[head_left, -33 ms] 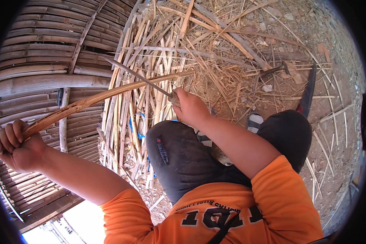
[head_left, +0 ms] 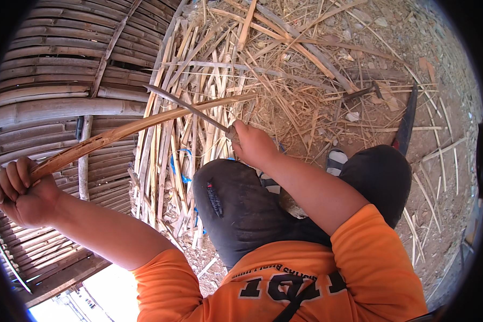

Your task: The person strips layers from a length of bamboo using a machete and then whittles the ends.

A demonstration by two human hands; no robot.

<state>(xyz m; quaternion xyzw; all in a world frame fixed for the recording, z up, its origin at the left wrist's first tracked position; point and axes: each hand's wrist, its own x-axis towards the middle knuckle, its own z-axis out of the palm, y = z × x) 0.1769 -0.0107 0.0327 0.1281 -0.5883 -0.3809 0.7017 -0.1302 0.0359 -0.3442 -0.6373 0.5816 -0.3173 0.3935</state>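
- Bamboo pole (head_left: 118, 132) is spanning the slatted bamboo panel (head_left: 53, 59), passing its right edge and reaching out over the strip pile (head_left: 163, 166).
- Strip pile is lying on the ground (head_left: 369, 140) along that edge; lots of split lengths showing, so I'm judging plenty is already cut down.
- Pole is looking partway worked, my read: long pale face showing, rougher brown patches toward its left end. Those are probably the part awaiting trimming; can't tell how much is left overall.
- Knife (head_left: 172, 98) is crossing over the pole's right half, point facing upper left; can't tell whether it's touching.
- Right hand (head_left: 255, 144) is gripping the knife's handle.
- Left hand (head_left: 29, 196) is clenching the pole's left end, well inside the panel's right edge.
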